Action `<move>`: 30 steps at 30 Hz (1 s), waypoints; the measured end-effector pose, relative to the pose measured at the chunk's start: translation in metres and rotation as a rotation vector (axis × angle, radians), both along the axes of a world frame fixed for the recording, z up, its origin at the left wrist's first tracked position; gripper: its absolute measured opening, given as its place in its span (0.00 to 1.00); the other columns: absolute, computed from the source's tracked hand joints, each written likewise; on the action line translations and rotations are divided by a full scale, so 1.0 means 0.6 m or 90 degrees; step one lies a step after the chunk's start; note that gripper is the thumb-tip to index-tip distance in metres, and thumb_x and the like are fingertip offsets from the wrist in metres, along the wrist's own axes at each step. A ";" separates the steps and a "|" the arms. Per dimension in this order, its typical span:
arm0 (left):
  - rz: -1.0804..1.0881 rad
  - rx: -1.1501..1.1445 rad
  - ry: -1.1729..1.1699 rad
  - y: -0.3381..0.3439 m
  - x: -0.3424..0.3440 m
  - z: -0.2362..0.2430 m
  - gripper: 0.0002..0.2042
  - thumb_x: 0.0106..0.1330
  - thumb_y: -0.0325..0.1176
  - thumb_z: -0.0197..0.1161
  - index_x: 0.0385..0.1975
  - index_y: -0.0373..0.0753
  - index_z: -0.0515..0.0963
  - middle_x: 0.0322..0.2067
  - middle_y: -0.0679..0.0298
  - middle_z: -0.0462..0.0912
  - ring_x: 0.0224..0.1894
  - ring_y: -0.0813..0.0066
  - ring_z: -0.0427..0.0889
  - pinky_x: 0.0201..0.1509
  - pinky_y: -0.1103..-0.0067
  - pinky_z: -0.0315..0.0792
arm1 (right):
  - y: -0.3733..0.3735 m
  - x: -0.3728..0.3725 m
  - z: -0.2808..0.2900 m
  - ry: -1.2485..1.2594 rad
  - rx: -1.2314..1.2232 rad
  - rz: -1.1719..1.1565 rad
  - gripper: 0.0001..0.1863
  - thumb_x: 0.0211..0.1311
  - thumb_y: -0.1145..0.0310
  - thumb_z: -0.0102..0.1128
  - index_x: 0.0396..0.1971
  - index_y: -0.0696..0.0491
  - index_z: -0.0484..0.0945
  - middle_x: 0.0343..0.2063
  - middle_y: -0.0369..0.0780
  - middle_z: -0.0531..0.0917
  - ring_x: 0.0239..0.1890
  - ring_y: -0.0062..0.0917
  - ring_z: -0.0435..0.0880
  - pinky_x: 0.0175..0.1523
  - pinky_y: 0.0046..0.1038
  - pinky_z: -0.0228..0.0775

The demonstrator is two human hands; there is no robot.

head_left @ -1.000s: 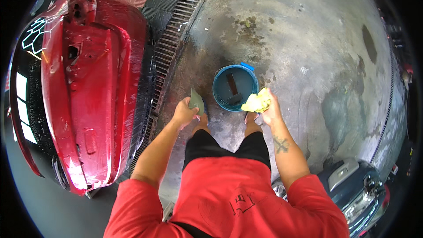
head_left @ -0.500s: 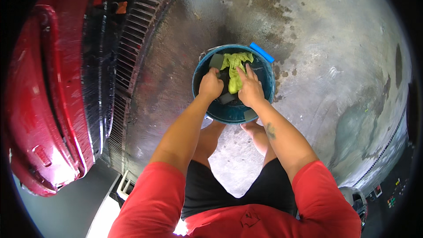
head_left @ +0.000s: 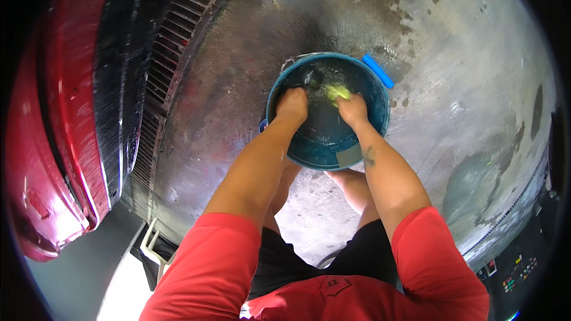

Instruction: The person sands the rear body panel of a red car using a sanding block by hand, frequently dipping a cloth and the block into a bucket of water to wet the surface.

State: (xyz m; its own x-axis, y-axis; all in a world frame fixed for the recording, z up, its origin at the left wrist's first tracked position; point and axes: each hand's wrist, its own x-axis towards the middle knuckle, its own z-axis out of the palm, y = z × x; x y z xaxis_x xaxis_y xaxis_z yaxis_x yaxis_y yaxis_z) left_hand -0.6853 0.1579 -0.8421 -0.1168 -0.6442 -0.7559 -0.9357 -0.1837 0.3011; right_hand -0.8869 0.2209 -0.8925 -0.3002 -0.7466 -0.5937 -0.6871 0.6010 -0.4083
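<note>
A round blue bucket [head_left: 385, 120] of water stands on the floor in front of my feet, and both my hands reach down into it. My right hand [head_left: 353, 109] is closed on a yellow-green cloth [head_left: 337, 92], which lies bunched in the rippling water. My left hand [head_left: 292, 103] is curled at the left side of the bucket, its fingertips out of sight. What it holds, if anything, is hidden. Just beyond that hand a dark shape [head_left: 313, 76] shows in the water, too blurred to name.
A bright blue bar-shaped piece [head_left: 378, 71] sits against the bucket's far right rim. Along the left runs a metal floor grate [head_left: 178, 27], with a red car [head_left: 65, 107] beyond it. The concrete floor [head_left: 452, 83] has wet, dark stains.
Both hands have sunk deeper into the bucket. The cloth, spread out earlier, is now gathered at my right hand in the water. Grey blocks seen before are out of sight. The view shifted slightly.
</note>
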 end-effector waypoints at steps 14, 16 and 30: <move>0.971 -0.060 0.486 0.119 0.269 0.692 0.17 0.77 0.34 0.74 0.60 0.40 0.81 0.49 0.66 0.90 0.43 0.74 0.91 0.40 0.80 0.79 | 0.000 -0.076 0.504 -0.816 0.177 -0.471 0.19 0.74 0.75 0.71 0.60 0.65 0.80 0.58 0.50 0.89 0.60 0.44 0.90 0.69 0.45 0.83; 1.004 -0.111 0.495 0.172 0.309 0.781 0.16 0.77 0.33 0.73 0.61 0.40 0.81 0.51 0.64 0.91 0.45 0.70 0.92 0.43 0.79 0.82 | 0.010 -0.097 0.479 -0.756 0.227 -0.426 0.19 0.72 0.77 0.70 0.59 0.67 0.81 0.57 0.52 0.89 0.57 0.43 0.91 0.66 0.42 0.85; 1.478 -0.258 -0.067 1.076 0.498 0.766 0.23 0.78 0.42 0.53 0.71 0.52 0.76 0.44 0.63 0.84 0.46 0.71 0.79 0.47 0.65 0.74 | -0.092 0.148 0.804 -0.394 -0.057 0.058 0.23 0.58 0.88 0.55 0.54 0.58 0.80 0.43 0.41 0.88 0.41 0.33 0.91 0.45 0.37 0.87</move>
